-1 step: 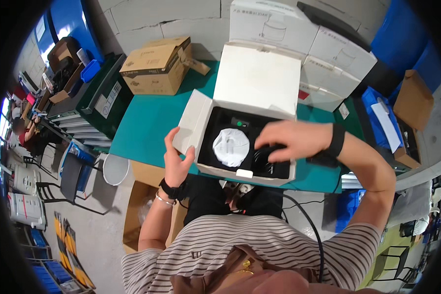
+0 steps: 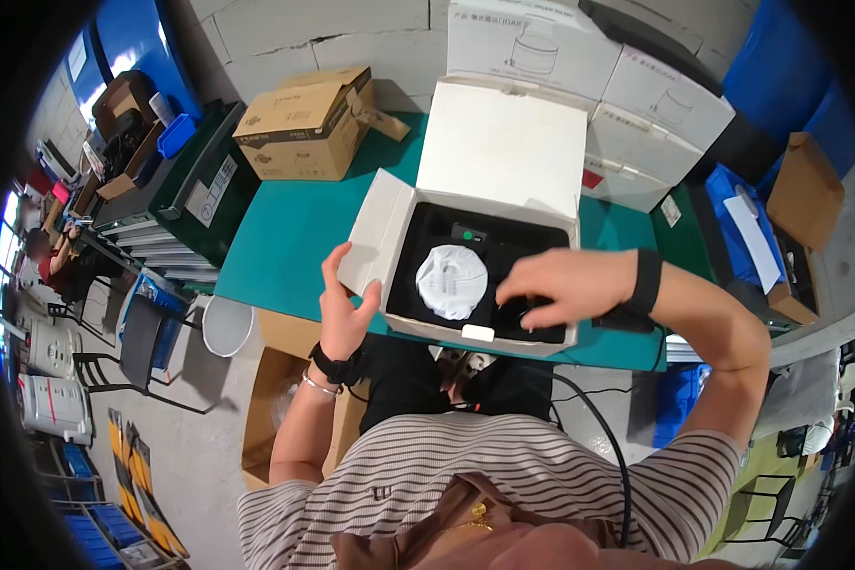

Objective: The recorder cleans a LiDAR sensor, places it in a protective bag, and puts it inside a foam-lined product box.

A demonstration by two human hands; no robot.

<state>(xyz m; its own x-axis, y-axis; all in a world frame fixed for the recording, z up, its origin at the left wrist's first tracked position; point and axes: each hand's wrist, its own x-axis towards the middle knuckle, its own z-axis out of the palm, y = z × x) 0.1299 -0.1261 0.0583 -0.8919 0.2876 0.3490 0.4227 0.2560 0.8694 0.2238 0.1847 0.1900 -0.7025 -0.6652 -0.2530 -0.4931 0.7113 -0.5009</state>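
A white carton (image 2: 426, 332) stands with its lid (image 2: 503, 147) raised, and black foam (image 2: 418, 228) lines its inside. In the foam sits a round thing in white wrapping (image 2: 452, 282), with a small black part with a green dot (image 2: 468, 235) behind it. At the carton's left flap (image 2: 378, 233), my left hand (image 2: 346, 309) has index finger and thumb apart at the flap's edge. My right hand (image 2: 570, 287) reaches into the right compartment, its fingers bent round what looks like a black cable (image 2: 515, 315). The dark foam partly hides the fingertips' hold.
The carton stands at the front edge of a green table (image 2: 285, 242). A brown cardboard box (image 2: 299, 138) is at the back left, stacked white cartons (image 2: 560, 47) at the back right. On the floor are an opened cardboard box (image 2: 271, 408) and a white bin (image 2: 228, 328).
My right hand has sunk slightly lower into the compartment. My left hand stays by the flap, and the whole view has shifted a little.
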